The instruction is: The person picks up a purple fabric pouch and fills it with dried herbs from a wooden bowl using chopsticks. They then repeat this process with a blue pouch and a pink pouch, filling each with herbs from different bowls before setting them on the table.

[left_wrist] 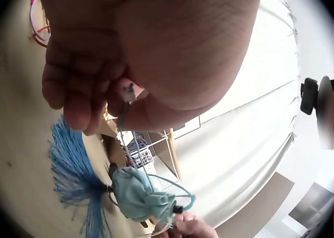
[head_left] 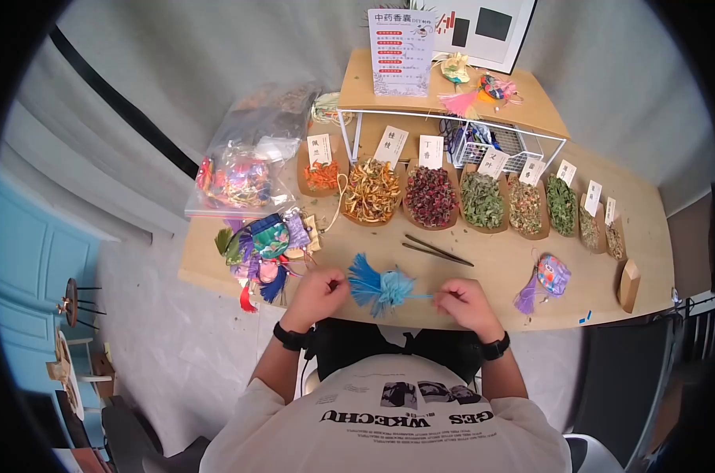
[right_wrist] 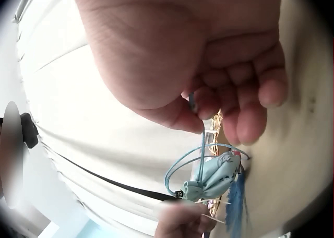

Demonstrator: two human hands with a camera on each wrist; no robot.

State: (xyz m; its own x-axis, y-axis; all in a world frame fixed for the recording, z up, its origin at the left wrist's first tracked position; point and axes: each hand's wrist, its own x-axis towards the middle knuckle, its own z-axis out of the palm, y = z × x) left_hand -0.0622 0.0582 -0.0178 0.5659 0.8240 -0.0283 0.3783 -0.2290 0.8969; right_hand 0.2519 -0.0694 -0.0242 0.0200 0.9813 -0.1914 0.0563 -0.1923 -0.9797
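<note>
Between my two hands, near the table's front edge, is a light-blue drawstring pouch (head_left: 394, 288) with a blue tassel (head_left: 364, 282). My left hand (head_left: 323, 292) pinches a thin cord (left_wrist: 122, 124) between thumb and forefinger, just left of the tassel. On the other side, my right hand (head_left: 463, 303) pinches a blue cord (right_wrist: 203, 144) of the pouch, which runs out taut in the head view. The pouch's neck looks gathered, with a small dark bead (right_wrist: 179, 194) on the cords and loops of cord standing out around it.
Dark tongs (head_left: 438, 250) lie behind the pouch. Paper trays of dried herbs (head_left: 430, 197) with labels line the back. Finished sachets (head_left: 267, 244) pile at the left, and a purple sachet (head_left: 553, 274) lies right. A wooden shelf (head_left: 452, 102) stands behind.
</note>
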